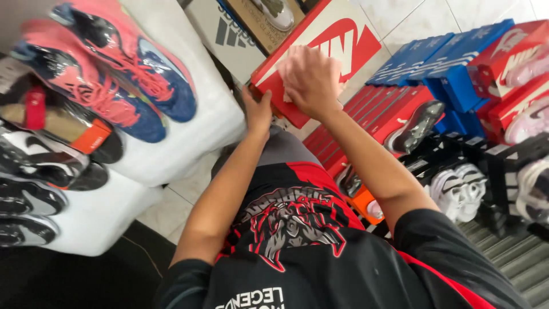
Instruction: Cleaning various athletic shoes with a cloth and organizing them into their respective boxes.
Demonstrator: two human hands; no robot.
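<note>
**Red shoebox held at the knee and wiped on its lid**

Nearest the camera, a black and red shirt [297, 252] with a printed emblem is seen, with grey trousers [280, 149] beyond it. From there both forearms are stretched toward twelve o'clock. The left hand [258, 110] is closed on the near edge of a red shoebox [337, 34], thumb and fingers clamped over the rim. The right hand [311, 80] is laid flat on the lid with fingers spread, and a pale cloth [297, 57] is pressed beneath the palm. The box is held tilted above the knee, just past the hands, at about twelve o'clock.

At nine to eleven o'clock, pink and navy running shoes [114, 74] wrapped in clear film are laid on white shelving [189, 131], with dark shoes [34, 189] lower down at eight o'clock. At two to three o'clock, stacked red boxes [377, 109] are set on the tiled floor [417, 23], and a black cleated shoe [420, 123] is rested on them. Farther out, blue boxes [452, 63] are piled, and white shoes [457, 191] are stood on black racks [503, 166] at three o'clock. A white shoebox [229, 34] is seen behind, at twelve o'clock.
</note>
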